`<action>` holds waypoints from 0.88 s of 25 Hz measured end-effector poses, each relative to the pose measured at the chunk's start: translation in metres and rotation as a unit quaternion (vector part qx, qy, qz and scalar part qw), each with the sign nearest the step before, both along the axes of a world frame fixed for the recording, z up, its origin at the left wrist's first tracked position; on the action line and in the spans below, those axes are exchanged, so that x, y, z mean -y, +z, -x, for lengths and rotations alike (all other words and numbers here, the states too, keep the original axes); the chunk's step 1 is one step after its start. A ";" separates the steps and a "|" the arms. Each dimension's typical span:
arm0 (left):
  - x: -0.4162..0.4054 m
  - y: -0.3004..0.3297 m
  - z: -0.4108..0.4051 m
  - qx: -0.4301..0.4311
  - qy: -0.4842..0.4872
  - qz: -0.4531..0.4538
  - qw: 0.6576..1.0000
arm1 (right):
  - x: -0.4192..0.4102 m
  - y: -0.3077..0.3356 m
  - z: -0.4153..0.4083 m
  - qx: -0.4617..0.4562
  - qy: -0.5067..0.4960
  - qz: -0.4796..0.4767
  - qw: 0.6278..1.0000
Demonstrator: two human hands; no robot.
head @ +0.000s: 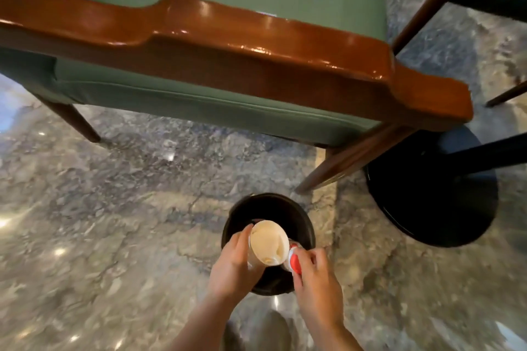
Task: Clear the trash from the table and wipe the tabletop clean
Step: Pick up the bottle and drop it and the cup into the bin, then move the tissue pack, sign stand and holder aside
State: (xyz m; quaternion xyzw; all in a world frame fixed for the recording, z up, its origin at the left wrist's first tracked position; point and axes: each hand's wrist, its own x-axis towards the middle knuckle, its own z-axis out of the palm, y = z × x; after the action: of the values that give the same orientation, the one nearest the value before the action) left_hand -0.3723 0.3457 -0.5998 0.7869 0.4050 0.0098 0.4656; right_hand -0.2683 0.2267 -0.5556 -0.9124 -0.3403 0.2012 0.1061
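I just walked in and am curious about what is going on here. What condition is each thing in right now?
Paper cup: held by the left hand over the bin, open mouth facing the camera.
Red and white item: pinched in the right hand over the bin; too blurred to identify.
Trash bin: upright on the floor, open, inside dark.
Green chair: standing, seat unoccupied.

No readable text

You'll find no legible words or numbers: the red-and-white wrapper (pixel 293 261) in your right hand (pixel 316 279) is too blurred to make out.
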 end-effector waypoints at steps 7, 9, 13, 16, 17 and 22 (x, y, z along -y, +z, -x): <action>-0.015 0.075 0.002 -0.130 -0.138 -0.092 0.977 | -0.018 0.057 -0.004 0.088 0.061 0.085 0.991; -0.027 0.133 -0.001 -0.201 -0.190 -0.114 0.954 | -0.029 0.099 -0.002 0.094 0.066 0.080 0.990; -0.042 0.278 -0.002 -0.240 -0.239 -0.196 0.920 | -0.046 0.223 0.007 0.089 0.080 0.068 0.990; -0.040 0.382 0.002 -0.237 -0.255 -0.247 0.904 | -0.049 0.328 0.016 0.087 0.082 0.041 0.992; -0.035 0.412 0.004 -0.226 -0.251 -0.263 0.904 | -0.047 0.357 0.018 0.096 0.082 0.020 0.992; -0.007 0.532 0.010 -0.125 -0.196 -0.308 0.922 | -0.022 0.487 0.019 0.166 0.068 -0.081 0.980</action>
State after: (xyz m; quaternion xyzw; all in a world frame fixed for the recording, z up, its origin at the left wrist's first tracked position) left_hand -0.3826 0.3528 -0.0677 0.9500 0.2741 -0.0558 0.1385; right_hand -0.2875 0.2484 -0.0686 -0.8961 -0.4297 0.0251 0.1080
